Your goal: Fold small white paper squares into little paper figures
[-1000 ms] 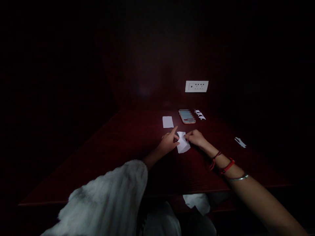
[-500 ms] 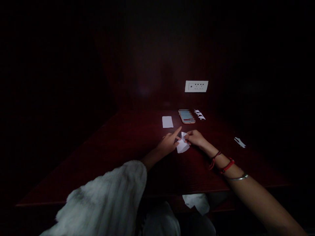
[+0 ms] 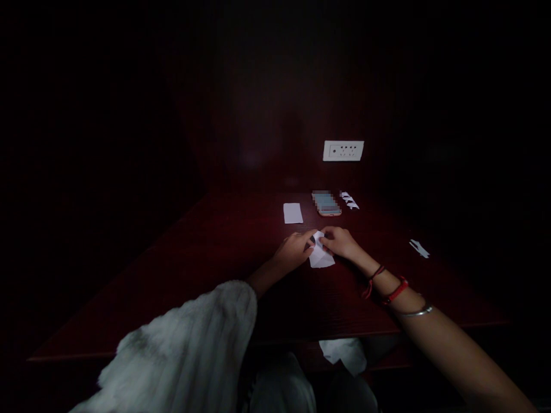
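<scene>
A small white sheet of paper (image 3: 321,259) with crease lines lies on the dark red table between my hands. My left hand (image 3: 293,250) grips its left side, thumb low and index finger at the top edge. On the right, my right hand (image 3: 340,241) pinches the paper's upper right part between thumb and fingers. Parts of the paper are hidden under my fingers. Just beyond my hands lies a flat white paper rectangle (image 3: 293,213).
A phone (image 3: 326,204) with a blurred screen lies at the back, with folded white paper pieces (image 3: 349,200) beside it. White paper strips (image 3: 419,248) lie on the right. A socket panel (image 3: 343,151) is on the wall. Crumpled white paper (image 3: 344,353) shows below the table's front edge.
My left index finger has come down from pointing outward onto the paper's top edge. My right hand has shifted slightly left, and the paper's lower part looks flatter and wider.
</scene>
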Demonstrator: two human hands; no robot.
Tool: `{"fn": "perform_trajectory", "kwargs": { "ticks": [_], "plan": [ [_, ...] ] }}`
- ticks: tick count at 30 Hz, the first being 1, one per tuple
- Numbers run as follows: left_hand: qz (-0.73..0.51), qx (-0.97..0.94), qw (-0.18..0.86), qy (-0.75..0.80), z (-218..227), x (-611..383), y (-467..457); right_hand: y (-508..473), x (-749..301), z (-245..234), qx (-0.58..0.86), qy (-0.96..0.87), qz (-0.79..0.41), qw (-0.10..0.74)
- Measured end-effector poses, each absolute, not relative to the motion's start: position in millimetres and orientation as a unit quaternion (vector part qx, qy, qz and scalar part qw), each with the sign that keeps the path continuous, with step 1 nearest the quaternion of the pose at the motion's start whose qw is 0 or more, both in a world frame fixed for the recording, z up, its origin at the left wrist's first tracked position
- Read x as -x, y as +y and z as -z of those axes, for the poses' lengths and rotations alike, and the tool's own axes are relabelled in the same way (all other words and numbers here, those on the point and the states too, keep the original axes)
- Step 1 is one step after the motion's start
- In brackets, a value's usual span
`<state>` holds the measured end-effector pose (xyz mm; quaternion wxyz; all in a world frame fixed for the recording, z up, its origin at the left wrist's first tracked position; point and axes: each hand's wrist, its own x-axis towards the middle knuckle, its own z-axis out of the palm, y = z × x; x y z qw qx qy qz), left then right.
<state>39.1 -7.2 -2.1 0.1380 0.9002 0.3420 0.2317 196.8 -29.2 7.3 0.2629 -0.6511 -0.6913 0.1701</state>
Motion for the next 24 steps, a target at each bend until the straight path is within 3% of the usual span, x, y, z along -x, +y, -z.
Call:
{"fn": "perform_trajectory", "kwargs": {
  "ticks": [6,24],
  "plan": [
    [-0.234,-0.899,0.135,0.345,2.9,-38.8,-6.2,-27.2,-197.2,-4.3,0.645,-0.712,-0.122,0.251],
    [-0.230,-0.886,0.173,0.364,-3.0,-38.9,-9.0,-24.5,-195.0,-8.1,0.667,-0.686,-0.134,0.257]
  ]
}}
